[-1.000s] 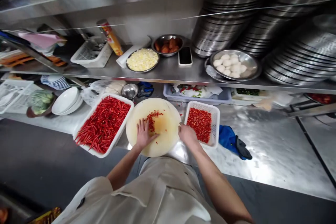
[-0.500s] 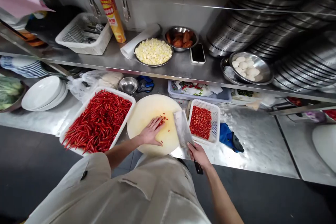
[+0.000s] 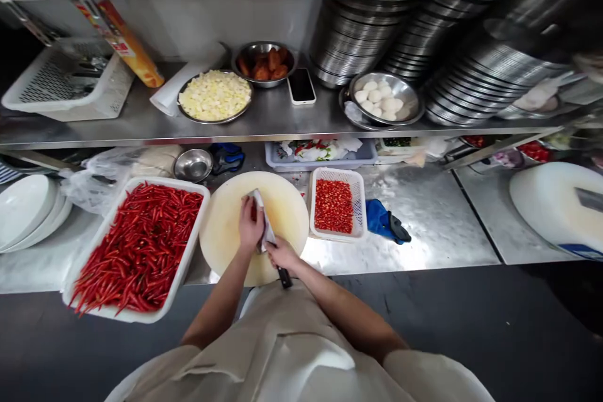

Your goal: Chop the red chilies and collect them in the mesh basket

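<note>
My right hand (image 3: 281, 254) is closed round the black handle of a cleaver (image 3: 267, 233), whose blade stands tilted over the round cutting board (image 3: 287, 210). My left hand (image 3: 250, 226) is cupped against the flat of the blade with its fingers curled. A little red of chopped chilies shows between hand and blade; most of it is hidden. Left of the board, a white tray (image 3: 170, 306) is heaped with whole red chilies (image 3: 146, 242). To the right, a white perforated basket (image 3: 358, 201) holds chopped red chilies (image 3: 333, 206).
Blue gloves (image 3: 386, 221) lie right of the basket. Behind the board are a small steel bowl (image 3: 193, 165) and a blue-grey tray (image 3: 277, 160). The shelf (image 3: 282, 122) above carries bowls of food, a phone (image 3: 301, 86) and stacked steel bowls (image 3: 367, 19). White plates (image 3: 28, 210) stand far left.
The cleaver has moved left from the board's right edge to my left hand. My left hand has gone from spread flat to curled, and the loose chili bits no longer show. The view has shifted right.
</note>
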Demonstrator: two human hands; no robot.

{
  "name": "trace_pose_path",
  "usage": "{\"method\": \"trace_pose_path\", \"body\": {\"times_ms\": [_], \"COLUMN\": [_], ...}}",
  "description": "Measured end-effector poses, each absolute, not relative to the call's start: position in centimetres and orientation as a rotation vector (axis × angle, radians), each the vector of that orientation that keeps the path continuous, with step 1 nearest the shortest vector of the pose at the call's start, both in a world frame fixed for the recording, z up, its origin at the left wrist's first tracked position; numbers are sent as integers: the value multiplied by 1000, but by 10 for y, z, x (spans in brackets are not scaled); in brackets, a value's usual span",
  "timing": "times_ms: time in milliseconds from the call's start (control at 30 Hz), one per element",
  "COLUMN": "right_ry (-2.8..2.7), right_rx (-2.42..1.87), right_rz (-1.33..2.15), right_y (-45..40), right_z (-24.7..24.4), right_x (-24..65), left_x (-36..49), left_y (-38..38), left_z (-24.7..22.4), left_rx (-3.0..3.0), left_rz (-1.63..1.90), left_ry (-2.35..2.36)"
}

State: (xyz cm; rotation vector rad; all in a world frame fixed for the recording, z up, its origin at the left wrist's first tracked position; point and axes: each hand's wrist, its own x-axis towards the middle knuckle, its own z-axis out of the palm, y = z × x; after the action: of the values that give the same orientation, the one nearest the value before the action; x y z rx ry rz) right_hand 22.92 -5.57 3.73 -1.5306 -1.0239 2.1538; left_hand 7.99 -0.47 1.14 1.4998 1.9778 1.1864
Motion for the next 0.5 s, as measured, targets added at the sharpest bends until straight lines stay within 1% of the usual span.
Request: {"method": "trace_pose_path", "body": {"times_ms": [67,133,200,300,400,500], "right_ry": [-1133,-1220,-1270,-1297,-1320,-1295], "right_rx": [-1488,-1432,-1389,-1402,-1485,-1600], "right_rz": [2159,2133,2078,1943,1769,1628], "right_y": [-47,-39,-31,-19,-7,1], "right_z": [40,48,59,74,82,79], "right_x": [228,246,282,358,441,514], "left_x": [81,97,132,213,294,339], "left_y": [0,9,21,43,55,50], "left_z": [15,27,44,68,70,52], "left_rx": [1285,1178,1214,1402,1602,1953], "left_rz": [1356,1449,1508,1561,1489,1146], "left_ry": [2053,2090,2044,1897,1796,1572]}}
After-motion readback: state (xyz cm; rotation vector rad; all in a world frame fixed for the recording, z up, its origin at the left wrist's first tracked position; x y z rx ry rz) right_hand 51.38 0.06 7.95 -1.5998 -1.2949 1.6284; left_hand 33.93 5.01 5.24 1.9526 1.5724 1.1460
